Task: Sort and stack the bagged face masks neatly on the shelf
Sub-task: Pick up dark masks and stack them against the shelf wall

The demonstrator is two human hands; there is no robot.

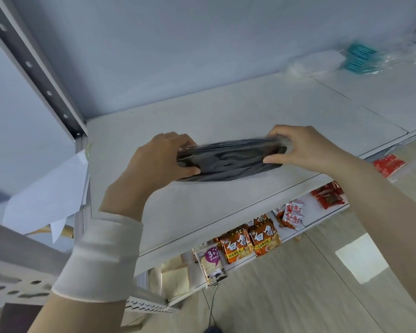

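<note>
A stack of black face masks in clear bags (228,162) rests on the white shelf (238,111), near its front left part. My left hand (154,162) grips the stack's left end and my right hand (303,145) grips its right end, thumbs on the near side and fingers over the top. Far back on the right of the shelf lie a bag of white masks (315,62) and a bag of teal masks (360,58), blurred.
A grey perforated upright (34,68) stands at the shelf's left edge, with white paper (51,193) hanging beside it. On the lower shelf lie instant noodle packs (250,241), a bread bag (210,263) and red snack packs (328,195). Wooden floor shows below.
</note>
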